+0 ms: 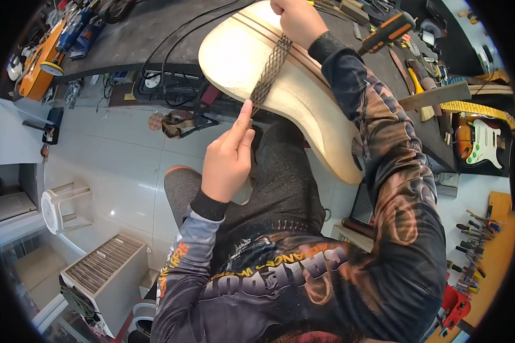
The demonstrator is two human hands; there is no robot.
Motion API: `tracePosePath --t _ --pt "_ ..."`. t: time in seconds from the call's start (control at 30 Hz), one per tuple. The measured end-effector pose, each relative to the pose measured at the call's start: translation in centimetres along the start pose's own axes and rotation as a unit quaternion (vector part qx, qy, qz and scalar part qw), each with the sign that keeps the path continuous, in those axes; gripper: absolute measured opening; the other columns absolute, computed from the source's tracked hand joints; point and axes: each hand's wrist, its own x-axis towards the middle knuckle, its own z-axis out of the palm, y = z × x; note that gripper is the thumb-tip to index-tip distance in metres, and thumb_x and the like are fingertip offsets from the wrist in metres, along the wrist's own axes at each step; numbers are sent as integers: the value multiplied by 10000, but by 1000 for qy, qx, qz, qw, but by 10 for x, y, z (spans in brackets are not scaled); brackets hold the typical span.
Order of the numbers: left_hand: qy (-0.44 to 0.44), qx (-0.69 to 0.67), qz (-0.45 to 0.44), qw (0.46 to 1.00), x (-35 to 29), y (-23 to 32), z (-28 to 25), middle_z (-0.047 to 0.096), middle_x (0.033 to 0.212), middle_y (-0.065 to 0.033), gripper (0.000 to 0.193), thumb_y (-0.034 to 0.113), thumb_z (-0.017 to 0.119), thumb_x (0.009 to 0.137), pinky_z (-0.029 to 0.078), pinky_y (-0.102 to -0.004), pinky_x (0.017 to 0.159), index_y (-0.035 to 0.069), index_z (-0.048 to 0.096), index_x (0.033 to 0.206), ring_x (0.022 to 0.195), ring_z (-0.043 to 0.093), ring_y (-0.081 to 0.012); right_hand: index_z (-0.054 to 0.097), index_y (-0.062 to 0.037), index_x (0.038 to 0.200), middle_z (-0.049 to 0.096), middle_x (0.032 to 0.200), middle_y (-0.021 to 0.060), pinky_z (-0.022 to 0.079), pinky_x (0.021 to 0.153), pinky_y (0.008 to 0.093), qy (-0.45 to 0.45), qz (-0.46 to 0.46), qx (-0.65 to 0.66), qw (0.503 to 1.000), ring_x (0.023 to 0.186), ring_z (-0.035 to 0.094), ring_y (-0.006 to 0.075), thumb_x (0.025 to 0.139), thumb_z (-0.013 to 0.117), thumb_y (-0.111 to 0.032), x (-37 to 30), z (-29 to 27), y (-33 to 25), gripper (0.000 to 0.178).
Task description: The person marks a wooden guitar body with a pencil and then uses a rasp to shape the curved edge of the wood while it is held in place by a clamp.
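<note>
I have the rasp (271, 70) across the guitar body (300, 94): left hand (228, 163) grasping its near end, right hand (299, 22) clenched at the far.

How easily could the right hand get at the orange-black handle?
Probably easily, once free: the right hand grips the far end of the rasp. The orange-black handle lies right of its wrist, with nothing large seen between.

Dark printed shirt (252, 311), speckled grey trousers (283, 177)

The shirt fills the lower middle of the frame, with bulky grey lettering (277, 277) and smaller yellow and orange print across it. Brown, flame-like patches cover the right sleeve (403, 188); the left sleeve (197, 254), lower left of centre, is greyish with orange letters. Both cuffs (210, 206) are plain black.
</note>
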Motion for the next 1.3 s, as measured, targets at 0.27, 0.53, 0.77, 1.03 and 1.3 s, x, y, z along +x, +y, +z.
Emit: tracePosePath --t 0.27,0.53,0.77,1.03,1.3 --pt "-6 -34 52 998 -78 -18 11 743 945 -225 707 -13 700 1001 604 -440 821 115 529 1675 818 740 -390 539 -63 784 570 742 156 466 716 484 -71 -44 36 996 809 579 383 801 598 28 -91 -22 -45 110" --pt "36 -34 79 996 -54 -21 24 707 886 -224 704 3 713 1007 593 -451 792 103 520 1676 792 719 -396 550 -51 811 567 739 170 489 724 481 -90 -37 -3 995 793 574 403 798 612 19 -70 -6 -24 94" --pt "24 -32 84 996 -20 -8 20 731 942 -241 702 13 717 1006 589 -458 758 134 531 1673 787 715 -409 526 -6 798 539 756 216 439 702 478 -52 -9 -35 998 771 556 411 832 584 10 -37 -32 -12 69" --pt "-19 -48 62 997 -94 -15 29 746 952 -221 727 -1 729 987 605 -456 817 153 542 1673 823 734 -402 564 -31 804 601 784 196 475 748 521 -138 31 6 990 882 605 434 847 574 11 -111 -46 -48 60" --pt "30 -31 54 998 -8 -5 21 731 953 -236 670 26 680 1034 563 -501 739 154 524 1673 809 704 -433 565 8 813 574 766 263 452 701 520 -35 -14 -28 999 777 585 462 848 588 -9 -30 -16 -2 45"
